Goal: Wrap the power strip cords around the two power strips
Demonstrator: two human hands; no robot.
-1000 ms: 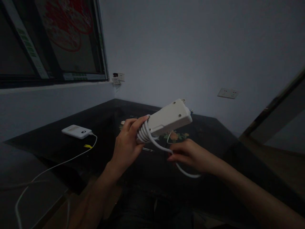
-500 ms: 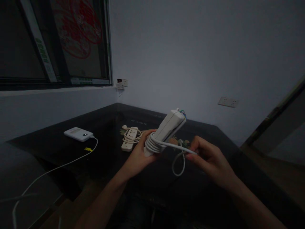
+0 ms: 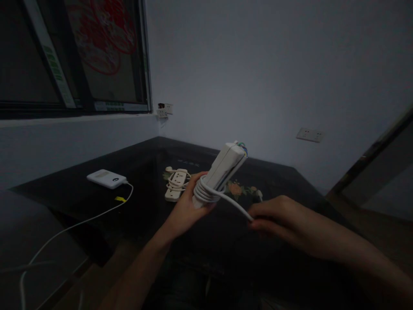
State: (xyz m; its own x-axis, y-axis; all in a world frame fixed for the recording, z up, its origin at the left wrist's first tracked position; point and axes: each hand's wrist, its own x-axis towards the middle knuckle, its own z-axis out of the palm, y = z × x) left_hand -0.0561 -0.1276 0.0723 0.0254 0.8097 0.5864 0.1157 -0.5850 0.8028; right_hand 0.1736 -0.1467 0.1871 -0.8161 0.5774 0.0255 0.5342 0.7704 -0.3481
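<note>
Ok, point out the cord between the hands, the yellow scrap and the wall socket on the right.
Cord (image 3: pixel 235 203): head view, on its unwound stretch.
Yellow scrap (image 3: pixel 120 199): head view, on its middle.
Wall socket (image 3: pixel 310 134): head view, centre of its plate.

toward the left side of the dark table (image 3: pixel 142 159) lies a white power bank (image 3: pixel 107 178) with a dark round spot near one end; a thin white cable (image 3: pixel 22 288) plugs in there, bends back and drops past the table's edge. a small yellow scrap (image 3: pixel 120 199) sits inside the cable's curve. farther along rests a pale power strip (image 3: pixel 179 177), cord looped around it, and a flower pattern (image 3: pixel 235 188) shows on the tabletop. the pale wall (image 3: pixel 232 77) carries a socket plate (image 3: pixel 310 134) at right and corner sockets (image 3: pixel 168 108) near the window, where red round decorations (image 3: pixel 111 26) show.
</note>
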